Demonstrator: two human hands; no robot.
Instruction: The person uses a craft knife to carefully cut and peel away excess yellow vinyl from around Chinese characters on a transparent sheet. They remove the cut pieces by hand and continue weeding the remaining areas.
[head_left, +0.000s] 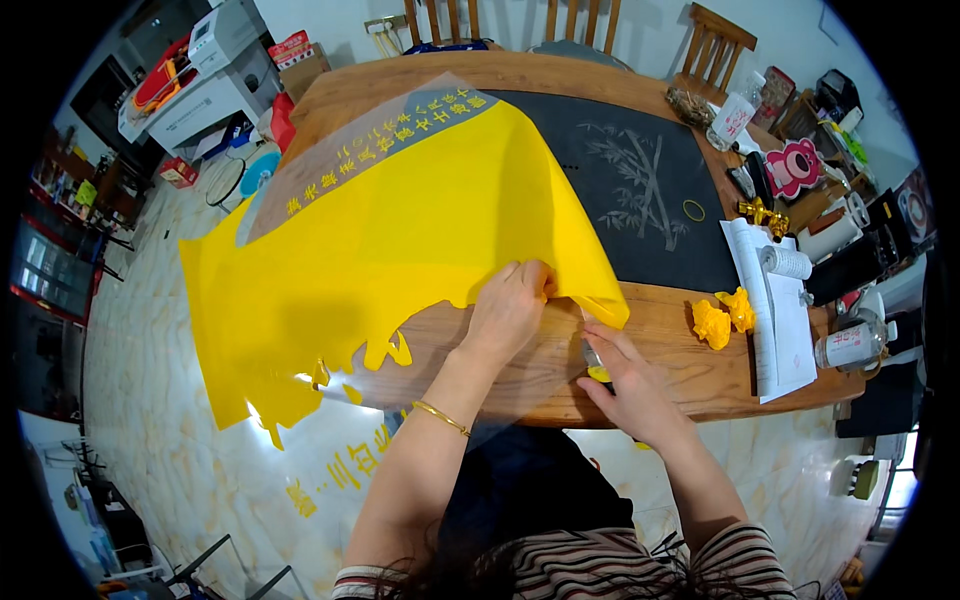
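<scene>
A large yellow vinyl sheet [420, 220] spreads over the table, its near edge ragged and cut, its left part hanging past the table. With fingertips pinched together, my left hand [508, 312] holds the sheet's near edge, where it is lifted into a fold. Clear film [335, 170] with yellow cut-out characters lies along the sheet's far side, and more film with characters hangs below its near side. Beside the fold, my right hand [640, 385] curls its thumb and fingers around a small clear, yellow-edged thing [597, 362] that I cannot make out.
A black mat [625, 180] with a bamboo drawing lies under the sheet's right side. Crumpled yellow scraps [712, 325], papers [775, 340], a paper roll [787, 262] and a bottle [850, 345] stand at the right. Chairs [715, 45] line the far side; a large machine [190, 90] stands far left.
</scene>
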